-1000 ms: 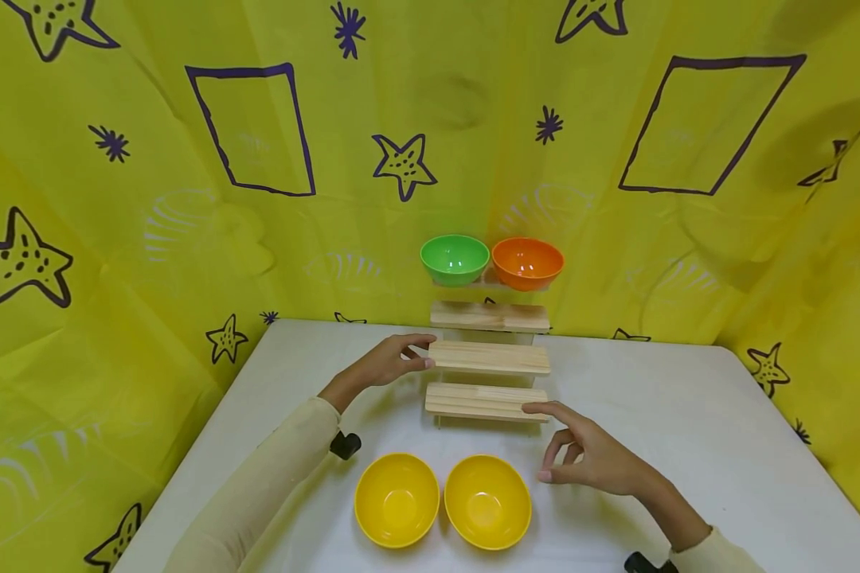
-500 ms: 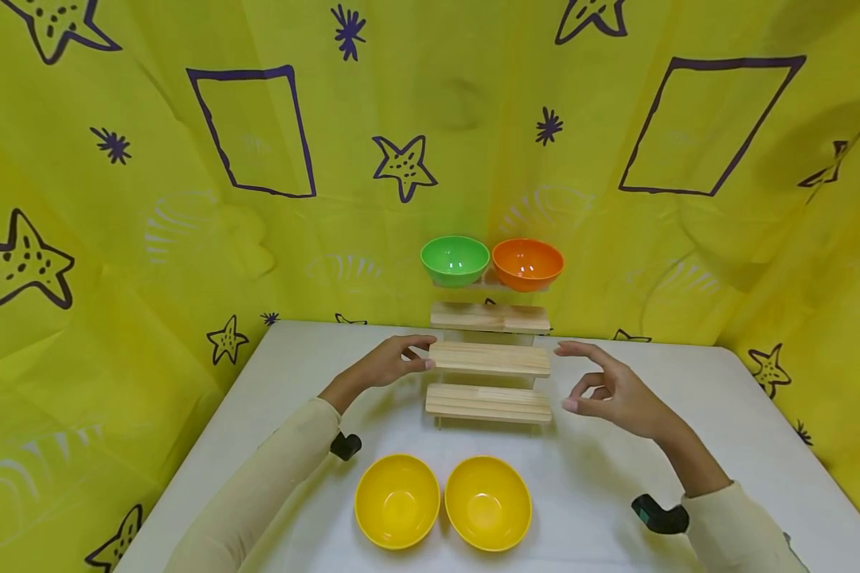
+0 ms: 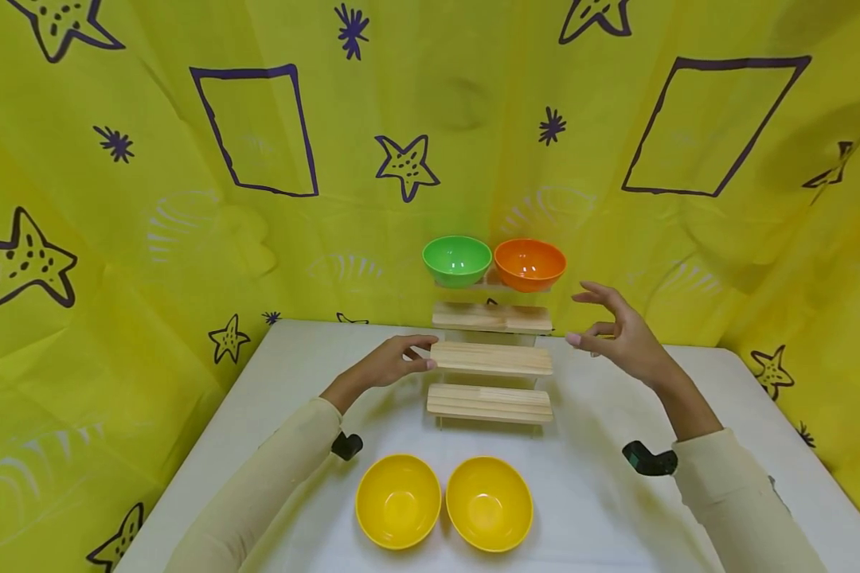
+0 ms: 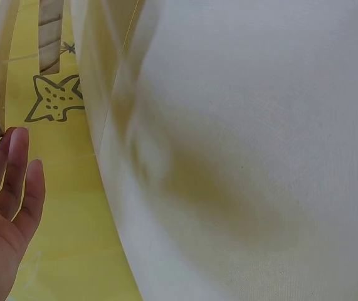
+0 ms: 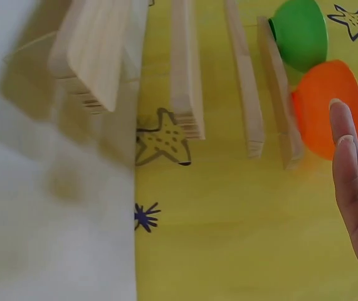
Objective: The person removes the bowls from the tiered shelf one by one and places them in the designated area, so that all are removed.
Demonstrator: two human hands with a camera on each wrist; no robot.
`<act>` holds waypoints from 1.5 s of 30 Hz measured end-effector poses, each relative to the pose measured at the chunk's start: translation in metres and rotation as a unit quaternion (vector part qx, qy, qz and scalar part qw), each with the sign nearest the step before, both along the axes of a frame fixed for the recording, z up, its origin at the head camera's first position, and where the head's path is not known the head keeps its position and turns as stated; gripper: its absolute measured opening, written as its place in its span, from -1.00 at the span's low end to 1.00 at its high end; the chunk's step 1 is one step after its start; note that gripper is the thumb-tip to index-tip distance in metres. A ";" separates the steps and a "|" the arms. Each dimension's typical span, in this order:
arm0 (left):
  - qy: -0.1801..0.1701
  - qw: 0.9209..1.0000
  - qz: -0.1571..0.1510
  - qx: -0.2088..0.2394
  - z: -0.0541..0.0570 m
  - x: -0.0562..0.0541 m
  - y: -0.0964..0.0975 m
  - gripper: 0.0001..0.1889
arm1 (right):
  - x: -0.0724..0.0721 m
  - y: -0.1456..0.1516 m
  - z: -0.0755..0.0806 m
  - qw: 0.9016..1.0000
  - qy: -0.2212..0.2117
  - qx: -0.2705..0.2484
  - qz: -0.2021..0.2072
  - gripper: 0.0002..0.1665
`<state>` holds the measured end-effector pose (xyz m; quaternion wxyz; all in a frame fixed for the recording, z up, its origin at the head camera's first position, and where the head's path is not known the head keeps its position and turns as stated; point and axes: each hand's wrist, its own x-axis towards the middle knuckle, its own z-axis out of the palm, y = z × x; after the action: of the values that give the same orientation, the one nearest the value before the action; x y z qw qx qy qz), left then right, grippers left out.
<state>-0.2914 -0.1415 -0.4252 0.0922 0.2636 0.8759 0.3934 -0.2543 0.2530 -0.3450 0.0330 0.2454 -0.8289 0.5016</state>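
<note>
Right wrist view: fingers (image 5: 349, 179) partly hide the orange bowl (image 5: 318, 110).

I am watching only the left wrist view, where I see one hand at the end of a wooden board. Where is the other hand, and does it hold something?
Observer: In the head view, the right hand is raised at the right side of the wooden stand and holds nothing.

Operator: Thank you. My picture does not show me any objects on this stand. Is something standing on it?

Observer: Yes, a green bowl and an orange bowl stand side by side on its top level, the orange one nearer to the right hand.
</note>
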 end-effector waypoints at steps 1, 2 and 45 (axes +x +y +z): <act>0.000 1.000 0.000 0.000 0.000 0.000 0.000 -0.44 | -0.003 0.000 0.002 1.000 -0.002 -0.004 -0.003 -0.04; -0.001 1.000 0.001 0.000 0.000 0.000 0.000 -0.44 | -0.007 0.001 0.004 1.000 -0.005 -0.005 -0.008 -0.02; -0.003 1.000 0.000 -0.002 0.003 0.002 0.001 -0.43 | -0.079 -0.028 0.036 0.995 -0.095 0.024 -0.032 0.16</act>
<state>-0.2893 -0.1401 -0.4223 0.0949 0.2623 0.8763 0.3927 -0.3337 0.2251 -0.3088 -0.0363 0.1708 -0.8473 0.5015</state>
